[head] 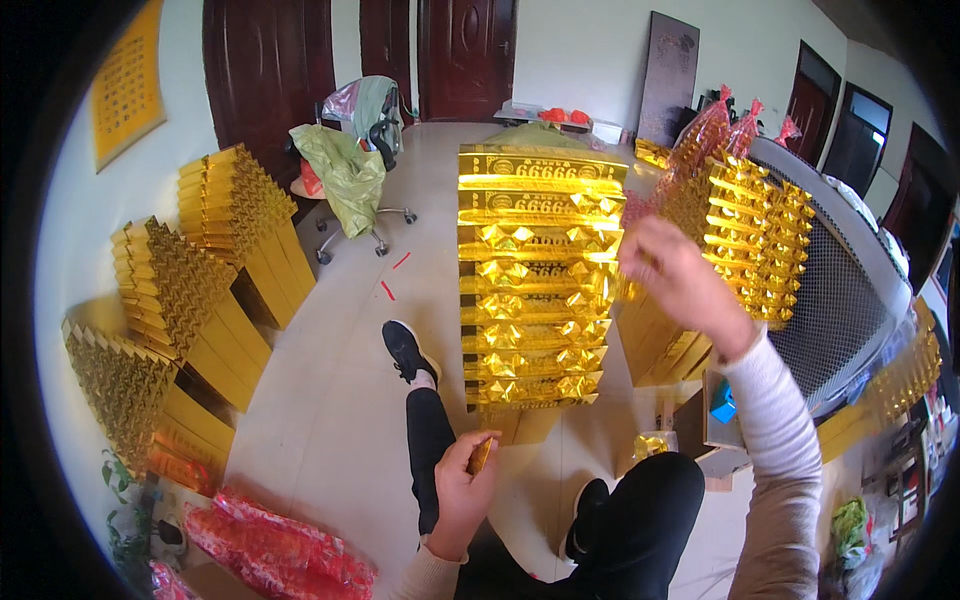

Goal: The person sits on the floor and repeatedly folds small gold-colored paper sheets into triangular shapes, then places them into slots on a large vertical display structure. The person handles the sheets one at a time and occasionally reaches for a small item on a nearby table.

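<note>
In front of me stands a tall stack of gold foil paper pieces [534,300], laid in overlapping rows with folded, ingot-like shapes on both sides. My right hand [671,277] is at the stack's upper right edge, fingers bent and slightly blurred; whether it pinches any foil cannot be told. Below the stack's lower left corner, my left hand [466,487] is closed on a small gold foil piece [481,456] that shows between thumb and fingers. The lower part of that piece is hidden in the palm.
Several gold foil stacks [240,292] line the left wall. Another stack [757,240] stands at the right beside a grey mesh-sided piece of furniture [832,300]. A swivel chair [367,161] holds a green bag. Red plastic packaging [277,547] lies at lower left; a blue object [723,402] sits right.
</note>
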Available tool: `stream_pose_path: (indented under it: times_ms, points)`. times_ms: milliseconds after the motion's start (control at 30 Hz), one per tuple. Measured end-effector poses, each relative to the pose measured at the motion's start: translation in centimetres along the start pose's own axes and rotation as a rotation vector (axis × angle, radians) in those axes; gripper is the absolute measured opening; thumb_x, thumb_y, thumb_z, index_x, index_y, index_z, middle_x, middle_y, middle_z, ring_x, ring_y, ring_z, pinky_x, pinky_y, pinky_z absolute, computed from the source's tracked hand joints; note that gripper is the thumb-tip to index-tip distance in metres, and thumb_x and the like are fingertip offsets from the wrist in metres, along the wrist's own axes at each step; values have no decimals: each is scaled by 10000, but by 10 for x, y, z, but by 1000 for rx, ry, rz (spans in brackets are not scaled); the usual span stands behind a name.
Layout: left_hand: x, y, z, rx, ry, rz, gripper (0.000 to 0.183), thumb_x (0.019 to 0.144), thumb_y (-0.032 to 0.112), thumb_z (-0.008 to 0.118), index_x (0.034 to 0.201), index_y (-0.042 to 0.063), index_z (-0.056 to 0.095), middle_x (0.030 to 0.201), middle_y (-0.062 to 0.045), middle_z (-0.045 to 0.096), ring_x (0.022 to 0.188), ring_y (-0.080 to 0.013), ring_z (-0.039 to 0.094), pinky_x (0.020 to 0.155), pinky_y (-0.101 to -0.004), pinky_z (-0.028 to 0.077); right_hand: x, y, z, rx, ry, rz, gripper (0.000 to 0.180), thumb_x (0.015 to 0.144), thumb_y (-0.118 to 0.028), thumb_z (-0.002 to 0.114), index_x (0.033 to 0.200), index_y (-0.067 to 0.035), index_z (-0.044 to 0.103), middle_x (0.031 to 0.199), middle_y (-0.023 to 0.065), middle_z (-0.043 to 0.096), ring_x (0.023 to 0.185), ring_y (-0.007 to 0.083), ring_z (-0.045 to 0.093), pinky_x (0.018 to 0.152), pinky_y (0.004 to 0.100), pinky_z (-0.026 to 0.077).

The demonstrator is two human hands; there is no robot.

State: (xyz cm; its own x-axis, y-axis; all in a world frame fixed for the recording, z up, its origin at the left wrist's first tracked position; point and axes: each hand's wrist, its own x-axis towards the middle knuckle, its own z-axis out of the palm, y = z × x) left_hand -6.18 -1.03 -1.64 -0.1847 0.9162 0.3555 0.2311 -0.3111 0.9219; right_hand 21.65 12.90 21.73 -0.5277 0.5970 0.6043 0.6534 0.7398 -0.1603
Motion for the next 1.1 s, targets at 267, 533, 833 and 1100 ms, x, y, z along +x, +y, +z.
stream_pose_path:
  times_ms: [267, 533, 833, 1100]
  points:
    - [7, -13, -18, -77, 18, -110, 88, 1028, 63, 673, 1019, 0, 734, 739, 63, 545, 652, -8, 409, 567, -214, 327, 89, 65, -19, -103, -13, 49, 118, 943, -48, 690, 943, 18, 592, 924, 134, 614, 927, 291, 617, 868, 396, 512]
    - [12, -31, -27, -133, 84, -154, 95, 1020, 70, 681, 1000, -6, 734, 735, 54, 578, 630, -7, 412, 551, -217, 333, 125, 97, -10, -216, -70, 42, 126, 928, -109, 684, 962, -3, 626, 970, 169, 681, 937, 359, 661, 856, 435, 525]
    - [14, -35, -28, -135, 65, -203, 100, 1024, 85, 689, 997, 0, 735, 743, 61, 580, 633, -4, 403, 553, -211, 327, 131, 90, -6, -273, -73, 139, 122, 918, -77, 714, 947, 16, 641, 891, 156, 707, 859, 295, 704, 803, 404, 552]
    - [13, -38, -27, -122, 50, -208, 98, 1022, 91, 694, 996, 6, 736, 726, 58, 558, 630, -9, 396, 551, -217, 323, 134, 97, -4, -272, -56, 153, 119, 899, -118, 700, 929, -6, 674, 882, 190, 732, 841, 373, 721, 759, 452, 550]
